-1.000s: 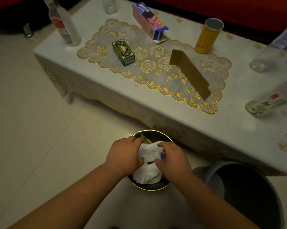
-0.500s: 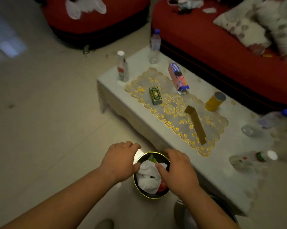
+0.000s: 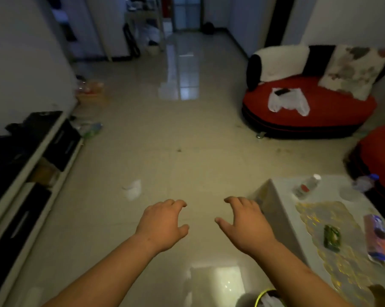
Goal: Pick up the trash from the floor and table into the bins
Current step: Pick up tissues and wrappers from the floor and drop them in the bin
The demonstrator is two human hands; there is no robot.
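My left hand (image 3: pixel 162 224) and my right hand (image 3: pixel 247 222) hover side by side over the bare floor, fingers spread, both holding nothing. A crumpled white paper (image 3: pixel 133 189) lies on the tiles ahead and to the left of my left hand. The small bin with a gold rim (image 3: pixel 262 294) shows only at the bottom edge, white paper inside it. On the table (image 3: pixel 282 209) at the right lie a green box (image 3: pixel 331 238), a purple carton (image 3: pixel 376 237) and a plastic bottle (image 3: pixel 306 186).
A low TV cabinet (image 3: pixel 27 173) runs along the left wall, with bottles and bags (image 3: pixel 88 127) on the floor beyond it. A red sofa (image 3: pixel 309 107) with a white plastic bag stands at the right. Another bottle (image 3: pixel 364 181) sits at the table's far corner.
Both hands have let go of the white paper in the bin and lifted away. The view has swung up and left, from the table to the open floor.
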